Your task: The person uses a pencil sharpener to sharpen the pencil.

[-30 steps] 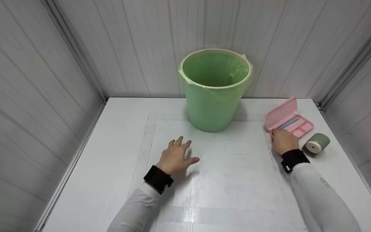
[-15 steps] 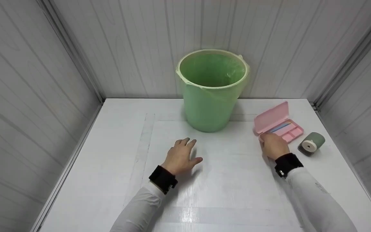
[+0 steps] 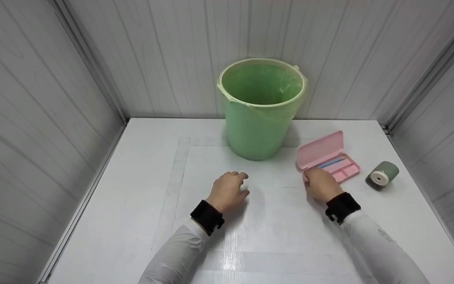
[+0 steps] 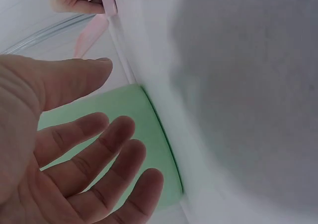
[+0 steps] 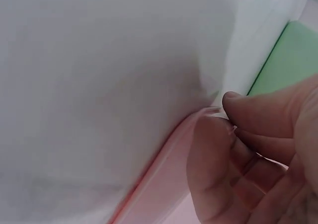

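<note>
A pink pencil case [image 3: 320, 150] lies on the white table with its lid raised, a blue pencil [image 3: 330, 162] in its long compartment. My right hand [image 3: 321, 184] pinches the case's near left corner between thumb and index finger, seen closely in the right wrist view beside the case's pink side wall [image 5: 166, 177]. To the left, my left hand [image 3: 227, 191] hovers over the table, holding nothing. Its fingers are loosely bent in the left wrist view, where the green bin [image 4: 154, 149] shows behind them.
The green bin [image 3: 256, 132], lined with a thin bag, stands at the back against the wall [image 3: 172, 59]. Right of the case, a grey-green cylinder [image 3: 389, 170] with a white holed end lies on its side. Panelled walls enclose the table [image 3: 144, 177] at left and right too.
The pencil case has slid left and toward me with my right hand at its corner. My left hand has shifted slightly right, its fingers now more bent. The cylinder stays put.
</note>
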Available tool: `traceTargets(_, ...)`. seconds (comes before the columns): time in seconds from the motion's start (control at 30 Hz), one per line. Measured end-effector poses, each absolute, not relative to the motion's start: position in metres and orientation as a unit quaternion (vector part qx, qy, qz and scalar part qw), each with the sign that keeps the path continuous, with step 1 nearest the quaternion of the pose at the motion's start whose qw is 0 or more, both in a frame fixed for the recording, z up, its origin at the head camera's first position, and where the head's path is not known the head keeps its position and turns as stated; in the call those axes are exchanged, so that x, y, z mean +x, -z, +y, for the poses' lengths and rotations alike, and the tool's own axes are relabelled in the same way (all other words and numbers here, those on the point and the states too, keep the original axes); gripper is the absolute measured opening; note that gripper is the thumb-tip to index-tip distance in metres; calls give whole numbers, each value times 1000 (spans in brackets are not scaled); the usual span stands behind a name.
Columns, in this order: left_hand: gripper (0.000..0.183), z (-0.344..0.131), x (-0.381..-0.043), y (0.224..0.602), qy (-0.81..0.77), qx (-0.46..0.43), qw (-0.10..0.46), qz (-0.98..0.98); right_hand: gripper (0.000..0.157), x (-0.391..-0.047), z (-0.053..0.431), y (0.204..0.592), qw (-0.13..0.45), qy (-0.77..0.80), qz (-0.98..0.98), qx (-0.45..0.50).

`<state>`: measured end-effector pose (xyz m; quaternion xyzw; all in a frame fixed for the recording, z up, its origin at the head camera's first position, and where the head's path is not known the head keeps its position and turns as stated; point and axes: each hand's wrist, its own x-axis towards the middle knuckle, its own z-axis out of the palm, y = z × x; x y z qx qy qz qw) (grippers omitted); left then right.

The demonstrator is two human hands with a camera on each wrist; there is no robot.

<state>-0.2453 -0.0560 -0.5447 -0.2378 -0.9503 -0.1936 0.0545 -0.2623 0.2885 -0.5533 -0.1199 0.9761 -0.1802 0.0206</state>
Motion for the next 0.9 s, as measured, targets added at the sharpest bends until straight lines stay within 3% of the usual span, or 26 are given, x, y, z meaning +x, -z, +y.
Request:
traceTargets(0.27, 41, -47, -247, 542, 200, -257, 68, -943, 36, -250, 266, 559, 2, 184, 968, -169)
traceTargets(0.9, 30, -43, -252, 535, 206, -268, 90, -937, 24, -224, 193, 564, -32, 202, 934, -293)
